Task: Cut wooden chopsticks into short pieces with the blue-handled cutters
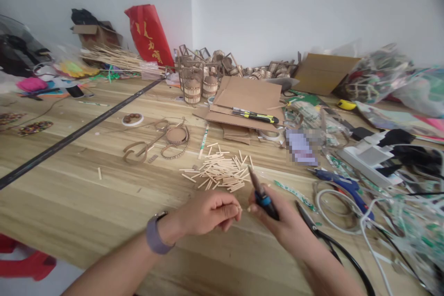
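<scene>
My left hand (220, 212), with a purple band on the wrist, is closed in a pinch. A tiny pale tip, like the end of a short wooden stick (240, 208), shows at its fingertips. Close beside it, my right hand (277, 217) is wrapped round a pointed hand tool (265, 201) with a black-and-blue handle, its narrow brownish tip pointing up and away. Another small pale bit shows at the right thumb tip; I cannot tell what it is. Just beyond both hands lies a loose pile of short wooden sticks (225, 169).
Black-handled scissors (322, 233), a blue glue gun (342, 185) and white cables lie at right. Cardboard sheets (248, 95) with utility knives (255, 115) stand behind the pile, near small woven baskets (192, 90). A long black bar (79, 134) crosses the table's left side.
</scene>
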Action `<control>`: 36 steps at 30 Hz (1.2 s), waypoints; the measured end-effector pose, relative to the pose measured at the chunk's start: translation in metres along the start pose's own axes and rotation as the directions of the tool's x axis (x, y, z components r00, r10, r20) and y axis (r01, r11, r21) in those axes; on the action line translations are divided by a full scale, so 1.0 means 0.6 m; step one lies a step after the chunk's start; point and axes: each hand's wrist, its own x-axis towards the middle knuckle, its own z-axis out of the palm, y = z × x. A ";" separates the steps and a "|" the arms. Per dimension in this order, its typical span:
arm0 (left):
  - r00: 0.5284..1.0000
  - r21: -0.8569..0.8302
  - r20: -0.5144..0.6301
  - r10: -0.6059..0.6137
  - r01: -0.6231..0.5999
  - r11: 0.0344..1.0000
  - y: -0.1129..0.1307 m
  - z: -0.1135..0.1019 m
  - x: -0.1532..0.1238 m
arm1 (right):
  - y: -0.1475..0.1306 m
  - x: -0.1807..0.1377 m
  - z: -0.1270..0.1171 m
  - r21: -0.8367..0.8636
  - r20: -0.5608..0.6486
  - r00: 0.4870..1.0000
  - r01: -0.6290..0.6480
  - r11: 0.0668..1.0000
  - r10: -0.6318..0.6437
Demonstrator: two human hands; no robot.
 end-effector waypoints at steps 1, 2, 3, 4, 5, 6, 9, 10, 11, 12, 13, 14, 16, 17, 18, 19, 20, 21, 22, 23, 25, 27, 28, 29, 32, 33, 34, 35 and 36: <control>1.000 -0.145 0.013 -0.009 0.010 0.989 -0.001 -0.003 0.002 | 0.000 -0.001 -0.008 0.042 -0.004 1.000 0.002 0.999 -0.002; 0.999 -0.257 -0.005 -0.035 0.033 0.966 -0.002 -0.004 0.004 | 0.000 -0.003 -0.014 0.060 -0.021 1.000 0.002 0.998 -0.001; 0.996 -0.338 -0.048 -0.081 0.060 0.939 -0.003 -0.002 0.007 | -0.002 -0.004 -0.016 0.059 -0.041 0.999 -0.001 0.998 0.003; 0.986 -0.393 -0.098 -0.134 0.085 0.916 -0.004 0.001 0.010 | -0.004 -0.006 -0.014 0.046 -0.056 0.998 -0.002 0.999 0.004; 0.974 -0.430 -0.136 -0.180 0.105 0.897 -0.005 0.006 0.012 | -0.007 -0.007 -0.011 0.031 -0.065 0.998 0.002 1.000 0.000; 0.964 -0.457 -0.160 -0.211 0.117 0.882 -0.005 0.011 0.015 | -0.010 -0.009 -0.005 0.019 -0.060 0.998 0.013 1.000 -0.012; 0.957 -0.499 -0.186 -0.223 0.104 0.860 -0.006 0.023 0.018 | -0.016 -0.013 0.018 0.022 -0.014 0.998 0.056 0.998 -0.056; 0.956 -0.504 -0.189 -0.223 0.101 0.858 -0.006 0.026 0.018 | -0.017 -0.015 0.025 0.021 -0.002 0.998 0.065 0.998 -0.065; 0.956 -0.507 -0.185 -0.229 0.106 0.855 -0.006 0.029 0.018 | -0.017 -0.016 0.032 0.010 0.004 0.997 0.071 0.997 -0.071; 0.955 -0.506 -0.174 -0.240 0.123 0.854 -0.006 0.031 0.018 | -0.016 -0.018 0.038 -0.012 0.003 0.997 0.076 0.997 -0.076; 0.953 -0.504 -0.158 -0.257 0.146 0.851 -0.007 0.034 0.018 | -0.015 -0.019 0.044 -0.044 -0.006 0.997 0.081 0.996 -0.082; 0.951 -0.500 -0.145 -0.273 0.167 0.849 -0.007 0.037 0.018 | -0.014 -0.019 0.048 -0.079 -0.019 0.996 0.088 0.993 -0.089; 0.949 -0.498 -0.137 -0.283 0.181 0.848 -0.009 0.043 0.019 | -0.013 -0.020 0.055 -0.123 -0.043 0.993 0.102 0.987 -0.108; 0.949 -0.500 -0.146 -0.278 0.171 0.849 -0.010 0.045 0.019 | -0.013 -0.020 0.057 -0.127 -0.055 0.991 0.111 0.986 -0.119; 0.950 -0.504 -0.154 -0.272 0.161 0.848 -0.011 0.047 0.020 | -0.014 -0.020 0.058 -0.119 -0.067 0.989 0.122 0.985 -0.131; 0.951 -0.508 -0.154 -0.269 0.158 0.847 -0.013 0.048 0.020 | -0.015 -0.019 0.059 -0.105 -0.079 0.987 0.134 0.985 -0.142; 0.952 -0.510 -0.142 -0.271 0.164 0.844 -0.014 0.048 0.020 | -0.015 -0.019 0.058 -0.090 -0.090 0.984 0.143 0.986 -0.151; 0.955 -0.512 -0.118 -0.274 0.178 0.840 -0.016 0.047 0.019 | -0.016 -0.018 0.056 -0.077 -0.101 0.982 0.150 0.986 -0.157; 0.958 -0.515 -0.085 -0.274 0.193 0.835 -0.017 0.045 0.018 | -0.016 -0.017 0.053 -0.065 -0.106 0.981 0.154 0.986 -0.161; 0.962 -0.518 -0.044 -0.269 0.208 0.830 -0.019 0.043 0.017 | -0.016 -0.016 0.049 -0.053 -0.100 0.982 0.157 0.986 -0.162; 0.967 -0.519 0.039 -0.250 0.234 0.822 -0.020 0.039 0.014 | -0.015 -0.014 0.040 -0.024 -0.053 0.987 0.148 0.989 -0.149; 0.968 -0.510 0.089 -0.236 0.248 0.823 -0.019 0.036 0.013 | -0.011 -0.012 0.034 0.008 0.000 0.990 0.143 0.990 -0.143; 0.969 -0.504 0.086 -0.234 0.244 0.828 -0.018 0.035 0.013 | -0.008 -0.012 0.033 0.016 0.000 0.989 0.148 0.989 -0.148; 0.971 -0.498 0.061 -0.232 0.231 0.836 -0.016 0.035 0.013 | -0.006 -0.011 0.034 0.013 -0.028 0.987 0.159 0.987 -0.159; 0.968 -0.492 -0.102 -0.230 0.152 0.857 -0.010 0.035 0.016 | 0.001 -0.012 0.044 -0.067 -0.205 0.958 0.188 0.980 -0.198; 0.962 -0.497 -0.156 -0.226 0.121 0.859 -0.008 0.036 0.017 | 0.002 -0.012 0.049 -0.104 -0.253 0.944 0.190 0.976 -0.210; 0.955 -0.506 -0.200 -0.219 0.091 0.858 -0.007 0.036 0.018 | 0.002 -0.013 0.054 -0.137 -0.279 0.934 0.192 0.972 -0.224; 0.950 -0.515 -0.230 -0.213 0.067 0.854 -0.006 0.038 0.018 | 0.000 -0.014 0.058 -0.164 -0.286 0.929 0.194 0.967 -0.235; 0.944 -0.521 -0.254 -0.211 0.050 0.852 -0.006 0.039 0.019 | -0.002 -0.015 0.062 -0.185 -0.280 0.928 0.197 0.963 -0.244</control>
